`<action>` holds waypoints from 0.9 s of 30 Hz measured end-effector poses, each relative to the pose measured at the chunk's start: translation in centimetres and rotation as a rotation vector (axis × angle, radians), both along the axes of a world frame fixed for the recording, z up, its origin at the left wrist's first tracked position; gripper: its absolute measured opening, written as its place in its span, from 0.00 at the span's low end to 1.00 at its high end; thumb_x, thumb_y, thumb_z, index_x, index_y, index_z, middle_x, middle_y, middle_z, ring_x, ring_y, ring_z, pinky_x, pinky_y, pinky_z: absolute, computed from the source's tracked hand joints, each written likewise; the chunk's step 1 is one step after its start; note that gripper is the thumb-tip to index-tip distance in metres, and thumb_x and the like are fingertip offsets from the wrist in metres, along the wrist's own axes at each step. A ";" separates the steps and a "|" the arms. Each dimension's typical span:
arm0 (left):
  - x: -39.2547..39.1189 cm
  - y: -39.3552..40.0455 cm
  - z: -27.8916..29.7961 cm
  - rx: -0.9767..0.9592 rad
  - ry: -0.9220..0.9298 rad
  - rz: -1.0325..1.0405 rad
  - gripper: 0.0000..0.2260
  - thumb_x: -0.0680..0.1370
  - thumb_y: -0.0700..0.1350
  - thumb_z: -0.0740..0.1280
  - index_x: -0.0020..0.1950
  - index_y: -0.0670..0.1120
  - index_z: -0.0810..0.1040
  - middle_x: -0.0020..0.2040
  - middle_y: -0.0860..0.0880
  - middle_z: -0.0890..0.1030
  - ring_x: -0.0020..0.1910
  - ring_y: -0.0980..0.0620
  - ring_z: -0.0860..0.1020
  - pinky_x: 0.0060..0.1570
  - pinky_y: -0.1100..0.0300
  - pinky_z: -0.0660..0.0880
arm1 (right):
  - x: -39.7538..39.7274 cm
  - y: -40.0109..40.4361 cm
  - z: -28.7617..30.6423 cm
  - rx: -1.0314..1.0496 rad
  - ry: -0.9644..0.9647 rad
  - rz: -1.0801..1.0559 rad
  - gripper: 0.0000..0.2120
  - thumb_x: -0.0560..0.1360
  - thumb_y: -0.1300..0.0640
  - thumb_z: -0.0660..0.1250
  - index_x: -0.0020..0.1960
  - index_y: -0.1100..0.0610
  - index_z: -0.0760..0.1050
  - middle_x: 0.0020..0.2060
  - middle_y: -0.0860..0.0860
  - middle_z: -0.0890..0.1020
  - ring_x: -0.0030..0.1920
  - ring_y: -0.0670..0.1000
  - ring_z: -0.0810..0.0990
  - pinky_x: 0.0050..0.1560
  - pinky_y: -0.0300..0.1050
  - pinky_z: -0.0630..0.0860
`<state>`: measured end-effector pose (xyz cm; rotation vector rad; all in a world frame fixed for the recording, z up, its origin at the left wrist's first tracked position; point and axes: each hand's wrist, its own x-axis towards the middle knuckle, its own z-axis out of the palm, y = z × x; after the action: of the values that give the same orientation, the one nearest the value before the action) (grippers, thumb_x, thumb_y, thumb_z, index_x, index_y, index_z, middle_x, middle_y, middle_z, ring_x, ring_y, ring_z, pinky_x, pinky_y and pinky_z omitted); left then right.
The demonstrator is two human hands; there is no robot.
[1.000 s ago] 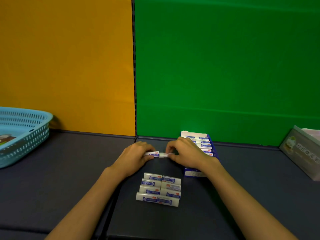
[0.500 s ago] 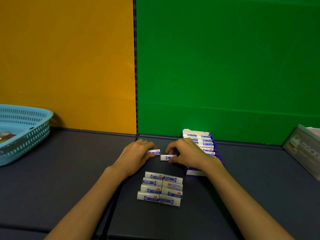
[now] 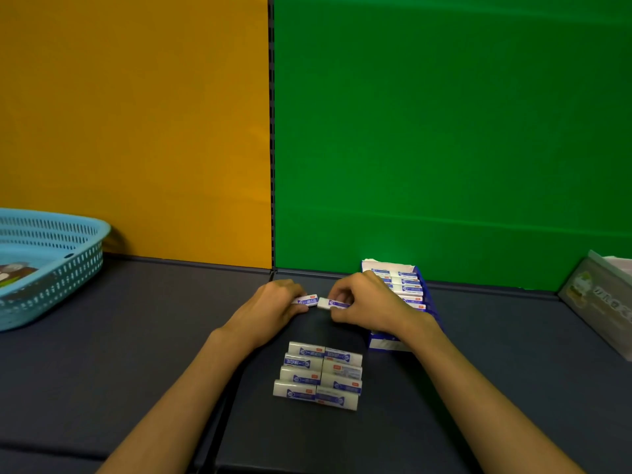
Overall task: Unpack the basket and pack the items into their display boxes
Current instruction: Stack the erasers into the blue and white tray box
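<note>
My left hand [image 3: 270,307] pinches a small white-and-blue eraser [image 3: 307,300] just above the dark table. My right hand [image 3: 367,304] pinches a second eraser [image 3: 331,304], its end almost touching the first. Several more erasers [image 3: 319,374] lie in two neat columns on the table near me, below both hands. A blue display box [image 3: 422,295] holding a row of erasers stands behind my right wrist, partly hidden by it. The light blue basket [image 3: 65,265] sits at the far left with something dark inside.
A grey-green display box [image 3: 598,302] stands at the right edge. Orange and green panels wall off the back of the table [image 3: 136,336]. A seam between the table mats runs under my left forearm.
The two erasers, joined end to end a second ago, came slightly apart and now sit staggered, nearly touching. Both hands stayed in about the same place.
</note>
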<state>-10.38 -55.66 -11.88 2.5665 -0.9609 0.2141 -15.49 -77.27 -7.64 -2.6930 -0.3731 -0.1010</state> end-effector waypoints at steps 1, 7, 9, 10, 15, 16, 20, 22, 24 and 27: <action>-0.1 -0.1 0.2 -0.008 -0.015 -0.008 0.13 0.81 0.52 0.65 0.62 0.47 0.77 0.54 0.49 0.78 0.53 0.49 0.76 0.51 0.56 0.73 | -0.1 -0.1 0.1 0.017 -0.028 0.003 0.09 0.71 0.54 0.72 0.51 0.53 0.83 0.42 0.45 0.84 0.41 0.43 0.81 0.46 0.44 0.80; -1.0 -2.1 2.4 -0.063 -0.146 -0.044 0.15 0.83 0.53 0.61 0.65 0.47 0.75 0.55 0.51 0.74 0.51 0.52 0.75 0.51 0.56 0.74 | 0.0 -2.3 1.3 0.004 -0.228 0.030 0.08 0.79 0.53 0.67 0.56 0.54 0.78 0.47 0.49 0.77 0.49 0.48 0.75 0.53 0.44 0.72; -1.2 -3.1 3.0 -0.057 -0.186 -0.041 0.15 0.83 0.55 0.60 0.65 0.49 0.74 0.55 0.52 0.74 0.51 0.54 0.75 0.50 0.56 0.75 | -0.4 -3.6 1.8 -0.005 -0.252 0.021 0.08 0.80 0.53 0.67 0.56 0.55 0.78 0.48 0.49 0.76 0.50 0.48 0.74 0.54 0.43 0.70; -1.3 -3.6 3.3 -0.048 -0.210 -0.041 0.15 0.83 0.55 0.59 0.65 0.50 0.74 0.55 0.52 0.74 0.51 0.54 0.74 0.50 0.55 0.75 | -0.6 -4.3 1.9 -0.018 -0.267 0.013 0.08 0.80 0.53 0.66 0.56 0.55 0.78 0.48 0.49 0.76 0.51 0.48 0.73 0.54 0.43 0.70; -1.5 -6.8 4.2 0.002 -0.337 -0.045 0.14 0.83 0.56 0.59 0.64 0.51 0.74 0.56 0.52 0.76 0.54 0.52 0.75 0.52 0.54 0.74 | -1.9 -8.4 2.3 -0.058 -0.291 -0.069 0.08 0.80 0.53 0.66 0.58 0.52 0.77 0.48 0.44 0.75 0.52 0.46 0.71 0.55 0.42 0.68; -1.5 -7.5 4.4 -0.002 -0.336 -0.055 0.15 0.83 0.56 0.59 0.64 0.51 0.74 0.56 0.52 0.76 0.54 0.52 0.75 0.52 0.54 0.74 | -2.1 -9.2 2.2 -0.069 -0.285 -0.084 0.08 0.80 0.53 0.66 0.58 0.52 0.77 0.48 0.44 0.75 0.52 0.45 0.71 0.55 0.42 0.68; -1.7 -10.4 4.5 0.005 -0.307 -0.085 0.16 0.82 0.57 0.59 0.65 0.51 0.74 0.57 0.53 0.75 0.54 0.53 0.73 0.53 0.54 0.73 | -2.6 -11.8 1.8 -0.104 -0.235 -0.136 0.10 0.80 0.54 0.66 0.61 0.54 0.77 0.50 0.46 0.73 0.54 0.47 0.72 0.59 0.46 0.71; -1.7 -11.7 4.3 0.034 -0.323 -0.083 0.16 0.83 0.57 0.59 0.66 0.51 0.73 0.57 0.53 0.75 0.55 0.53 0.72 0.54 0.55 0.72 | -2.8 -12.5 1.4 -0.115 -0.218 -0.149 0.11 0.80 0.54 0.66 0.61 0.54 0.77 0.51 0.47 0.73 0.56 0.49 0.72 0.60 0.47 0.71; -1.8 -12.7 4.1 0.065 -0.342 -0.075 0.16 0.82 0.57 0.60 0.66 0.51 0.74 0.58 0.52 0.75 0.56 0.52 0.71 0.54 0.55 0.69 | -2.8 -12.9 1.0 -0.136 -0.211 -0.150 0.11 0.80 0.54 0.66 0.62 0.54 0.77 0.52 0.47 0.74 0.56 0.49 0.71 0.59 0.46 0.70; -1.8 -13.6 3.8 0.121 -0.341 -0.062 0.15 0.82 0.55 0.61 0.66 0.51 0.74 0.59 0.52 0.75 0.58 0.51 0.71 0.56 0.54 0.68 | -2.9 -13.1 0.3 -0.149 -0.204 -0.139 0.11 0.80 0.53 0.66 0.61 0.55 0.77 0.52 0.48 0.74 0.56 0.49 0.70 0.58 0.46 0.69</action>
<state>-12.22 -69.25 -8.13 2.6562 -1.2053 0.6089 -18.37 -90.36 -7.38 -2.8629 -0.2622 -0.4053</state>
